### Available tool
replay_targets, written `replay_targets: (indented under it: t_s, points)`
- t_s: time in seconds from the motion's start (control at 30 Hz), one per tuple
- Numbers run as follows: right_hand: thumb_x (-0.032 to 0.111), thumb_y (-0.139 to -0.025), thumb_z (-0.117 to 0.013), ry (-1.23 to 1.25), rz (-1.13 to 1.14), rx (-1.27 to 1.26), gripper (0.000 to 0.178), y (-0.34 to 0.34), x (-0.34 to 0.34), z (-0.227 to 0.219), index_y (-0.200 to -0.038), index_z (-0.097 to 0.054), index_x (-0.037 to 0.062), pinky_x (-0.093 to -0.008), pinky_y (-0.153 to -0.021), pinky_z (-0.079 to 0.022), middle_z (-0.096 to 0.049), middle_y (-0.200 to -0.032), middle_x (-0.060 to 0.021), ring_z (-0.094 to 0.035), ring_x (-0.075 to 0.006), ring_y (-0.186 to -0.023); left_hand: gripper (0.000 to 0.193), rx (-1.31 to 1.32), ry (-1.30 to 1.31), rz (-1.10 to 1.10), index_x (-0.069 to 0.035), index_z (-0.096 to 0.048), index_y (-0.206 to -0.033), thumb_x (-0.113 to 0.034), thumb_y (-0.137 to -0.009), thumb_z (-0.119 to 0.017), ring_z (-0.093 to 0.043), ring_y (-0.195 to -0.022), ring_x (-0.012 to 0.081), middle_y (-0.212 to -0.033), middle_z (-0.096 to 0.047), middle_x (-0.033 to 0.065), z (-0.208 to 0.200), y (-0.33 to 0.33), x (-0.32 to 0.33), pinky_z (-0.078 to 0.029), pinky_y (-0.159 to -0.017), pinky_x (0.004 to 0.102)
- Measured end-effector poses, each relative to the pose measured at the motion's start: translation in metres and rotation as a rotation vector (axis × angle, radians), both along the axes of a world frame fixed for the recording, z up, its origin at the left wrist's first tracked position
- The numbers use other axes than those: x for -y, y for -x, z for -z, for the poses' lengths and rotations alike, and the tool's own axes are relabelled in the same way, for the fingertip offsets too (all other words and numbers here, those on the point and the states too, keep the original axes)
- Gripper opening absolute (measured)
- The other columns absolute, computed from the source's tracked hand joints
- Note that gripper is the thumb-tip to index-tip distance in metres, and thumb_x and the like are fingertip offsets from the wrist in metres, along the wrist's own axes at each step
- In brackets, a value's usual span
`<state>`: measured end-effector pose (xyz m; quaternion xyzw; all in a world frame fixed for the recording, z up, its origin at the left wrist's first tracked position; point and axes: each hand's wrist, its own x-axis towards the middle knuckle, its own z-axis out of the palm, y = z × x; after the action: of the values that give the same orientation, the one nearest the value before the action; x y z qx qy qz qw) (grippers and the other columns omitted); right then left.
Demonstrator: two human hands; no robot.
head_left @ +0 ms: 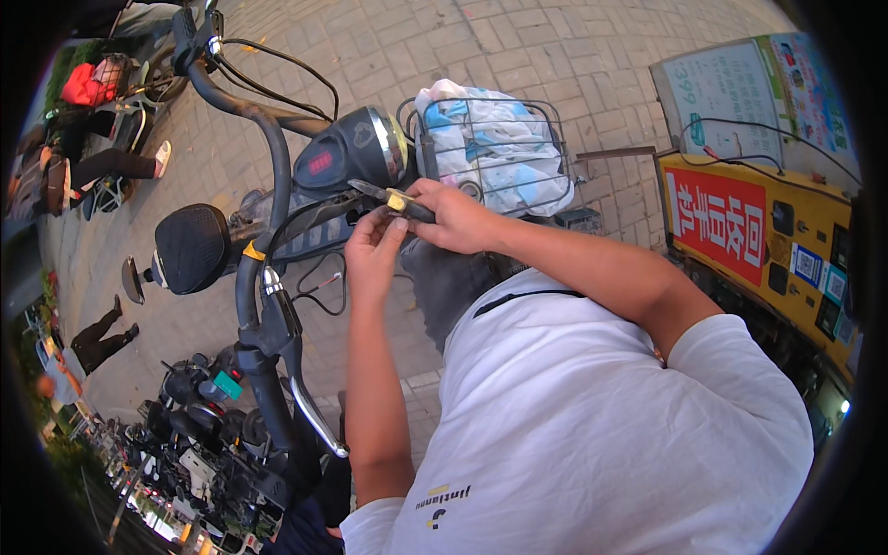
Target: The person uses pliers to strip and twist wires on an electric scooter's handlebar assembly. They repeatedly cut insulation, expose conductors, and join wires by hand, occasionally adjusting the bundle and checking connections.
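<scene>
My right hand [458,218] is closed around what looks like a pair of pliers [396,201], with a grey metal tip pointing left and yellow and black grips. Just beside it, my left hand [374,248] has thumb and fingers pinched together; anything between them is too small to make out. Both hands are over an electric scooter, close to its round headlight and display housing [344,153]. A thin dark cable [326,282] with a small connector hangs in a loop to the left of my left hand.
Handlebars [242,287] with a silver brake lever [314,416] and a black mirror [191,248] stand at left. A wire basket [560,139] holds a patterned plastic bundle [490,134]. At right is a yellow cabinet [805,268]. Parked scooters [208,435] and other people are farther left.
</scene>
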<state>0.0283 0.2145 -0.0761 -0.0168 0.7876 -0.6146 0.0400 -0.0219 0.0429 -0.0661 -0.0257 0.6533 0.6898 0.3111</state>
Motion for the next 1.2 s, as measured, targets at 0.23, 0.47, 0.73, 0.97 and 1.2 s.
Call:
replay_targets:
  t_s: [0.23,0.47,0.73,0.97,1.2]
  points:
    - [0.014,-0.082,-0.063,0.06,0.058,0.033,0.023,0.001,0.002,0.002,-0.099,-0.067,-0.0014,-0.0384,-0.087,-0.046,-0.059,-0.102,-0.0166,-0.055,-0.0308,-0.1,0.011,-0.225,0.298,0.048,0.003,-0.064,-0.094,-0.007,-0.093,-0.063,-0.059,-0.076,0.0113,-0.086,-0.064,0.0041,0.005,0.004,-0.007,-0.049,-0.072,0.0253]
    - [0.012,-0.083,-0.062,0.053,0.087,0.007,0.02,0.002,0.007,0.01,-0.095,-0.064,-0.0034,-0.0359,-0.089,-0.044,-0.058,-0.107,-0.0157,-0.055,-0.0285,-0.104,0.012,0.34,-0.194,-0.262,-0.005,-0.061,-0.101,-0.016,-0.097,-0.056,-0.061,-0.078,0.0139,-0.089,-0.064,0.0043,0.014,-0.002,-0.01,-0.049,-0.071,0.0294]
    - [0.02,-0.086,-0.067,0.2,0.171,0.43,0.025,0.004,0.004,-0.017,-0.095,-0.063,-0.0032,-0.0369,-0.078,-0.047,-0.059,-0.095,-0.017,-0.06,-0.026,-0.086,0.01,0.324,-0.289,-0.347,-0.013,-0.061,-0.101,-0.02,-0.098,-0.056,-0.056,-0.097,0.0128,-0.1,-0.063,-0.0011,0.024,-0.019,-0.012,-0.039,-0.089,0.0365]
    - [0.018,-0.084,-0.067,0.121,0.228,0.289,0.024,-0.004,0.016,0.002,-0.096,-0.063,-0.0028,-0.0368,-0.081,-0.046,-0.057,-0.099,-0.0165,-0.058,-0.0279,-0.092,0.016,0.19,-0.271,-0.245,-0.007,-0.061,-0.112,-0.011,-0.096,-0.059,-0.059,-0.097,0.0155,-0.106,-0.063,0.0008,0.018,-0.023,-0.007,-0.047,-0.084,0.0329]
    - [0.011,-0.083,-0.065,-0.015,0.028,0.047,0.022,0.001,0.002,-0.006,-0.1,-0.063,-0.002,-0.0384,-0.092,-0.043,-0.055,-0.109,-0.0163,-0.054,-0.0321,-0.106,0.022,-0.922,0.462,0.401,-0.001,-0.067,-0.104,-0.002,-0.083,-0.067,-0.061,-0.086,0.0289,-0.092,-0.063,0.0118,-0.026,0.009,0.004,-0.051,-0.076,0.0348]
